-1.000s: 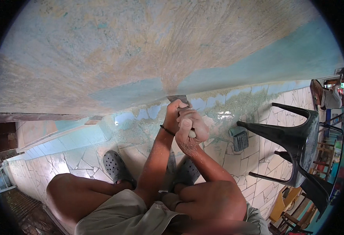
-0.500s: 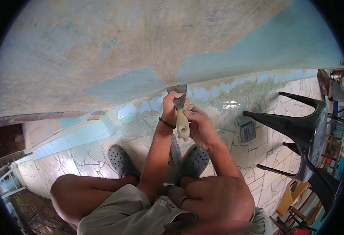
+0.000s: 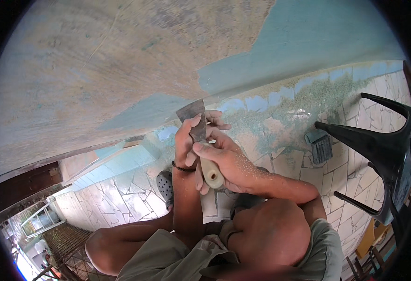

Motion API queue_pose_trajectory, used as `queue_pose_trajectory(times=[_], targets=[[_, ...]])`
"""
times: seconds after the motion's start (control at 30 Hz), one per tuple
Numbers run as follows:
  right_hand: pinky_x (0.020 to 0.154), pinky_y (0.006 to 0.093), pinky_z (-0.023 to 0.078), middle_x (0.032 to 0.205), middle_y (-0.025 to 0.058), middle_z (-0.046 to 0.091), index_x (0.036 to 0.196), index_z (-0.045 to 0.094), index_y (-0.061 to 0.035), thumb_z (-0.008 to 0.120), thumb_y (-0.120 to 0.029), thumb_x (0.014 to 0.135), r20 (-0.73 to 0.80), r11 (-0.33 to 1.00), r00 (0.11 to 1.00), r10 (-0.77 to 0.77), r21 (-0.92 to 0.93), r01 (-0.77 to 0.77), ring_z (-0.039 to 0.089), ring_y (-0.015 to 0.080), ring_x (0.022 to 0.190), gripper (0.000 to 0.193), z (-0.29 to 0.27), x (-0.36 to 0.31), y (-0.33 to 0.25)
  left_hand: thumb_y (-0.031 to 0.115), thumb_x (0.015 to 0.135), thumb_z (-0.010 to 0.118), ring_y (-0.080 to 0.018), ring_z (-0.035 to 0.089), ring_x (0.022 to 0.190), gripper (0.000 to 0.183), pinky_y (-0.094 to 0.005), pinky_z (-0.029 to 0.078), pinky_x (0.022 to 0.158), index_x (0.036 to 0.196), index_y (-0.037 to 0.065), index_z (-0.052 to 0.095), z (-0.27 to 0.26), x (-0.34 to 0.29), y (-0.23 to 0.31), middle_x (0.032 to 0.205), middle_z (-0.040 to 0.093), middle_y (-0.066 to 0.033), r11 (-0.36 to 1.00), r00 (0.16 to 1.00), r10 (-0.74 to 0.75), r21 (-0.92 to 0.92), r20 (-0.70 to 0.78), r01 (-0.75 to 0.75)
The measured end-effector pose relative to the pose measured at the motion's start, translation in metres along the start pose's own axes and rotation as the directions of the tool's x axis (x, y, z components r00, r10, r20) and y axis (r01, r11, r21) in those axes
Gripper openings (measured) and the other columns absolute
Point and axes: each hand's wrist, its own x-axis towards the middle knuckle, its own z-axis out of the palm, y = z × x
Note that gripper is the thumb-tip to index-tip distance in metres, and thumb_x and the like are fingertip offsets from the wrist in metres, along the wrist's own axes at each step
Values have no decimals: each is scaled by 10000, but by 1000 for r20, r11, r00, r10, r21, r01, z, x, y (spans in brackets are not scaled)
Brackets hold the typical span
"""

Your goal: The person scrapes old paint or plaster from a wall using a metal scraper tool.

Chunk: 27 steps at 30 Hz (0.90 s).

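A scraper with a wide dark blade (image 3: 193,114) and a pale yellowish handle (image 3: 212,176) is between my hands, close to the foot of the wall. My left hand (image 3: 186,143), with a dark bead bracelet at the wrist, grips the blade; its thumb lies on the flat and its fingers show behind. Around the handle my right hand (image 3: 231,161) is closed, dusted with pale specks on hand and forearm. In front rises the wall (image 3: 135,61), largely bared to brownish grey, with turquoise paint (image 3: 317,42) left at the right and low down.
Paint flakes and dust (image 3: 315,103) lie along the wall's foot on the irregular stone-tile floor (image 3: 289,166). A dark grey ridged block (image 3: 321,150) sits beside a black plastic chair (image 3: 383,140) tipped over at the right. At the lower left stands a brown woven-topped piece (image 3: 69,239).
My view has turned, so the chair and block appear farther right. The scraper's blade now tilts to the left, and my right hand has wrapped further around the handle.
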Motion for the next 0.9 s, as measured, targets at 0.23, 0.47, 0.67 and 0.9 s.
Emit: queue_pose_trajectory(times=[0.23,0.47,0.67,0.9], targets=[[407,345,519,831,118,622,1068,497,13,521,-126,943,27,984,995,-99,-149,102,631,217,523,189,-3,7,21,335,838,563,-280,601,733,350,-390,523,713,971,13,595,-2,-3,-4,841,588,-121,995,979,81,-49,-188,-92],[343,342,467,745,85,573,939,524,-10,542,-129,943,-17,991,991,-131,-7,131,612,228,459,120,3,0,7,395,801,572,-300,627,813,388,-395,504,712,962,43,563,14,-2,-10,768,610,-116,984,950,169,-14,-262,-179],[374,359,482,753,88,569,887,539,-17,561,-144,933,-24,983,989,-143,114,145,621,229,493,137,5,22,18,392,815,578,-289,617,831,376,-401,500,725,958,44,564,-30,27,-16,766,597,-117,985,961,173,15,-214,-174],[345,356,466,756,90,565,935,544,9,571,-134,923,4,990,993,-120,75,119,609,238,467,147,-7,5,5,343,861,548,-235,573,830,401,-349,482,732,1064,-1,587,-12,17,-9,885,580,-73,994,987,82,90,-139,-70]])
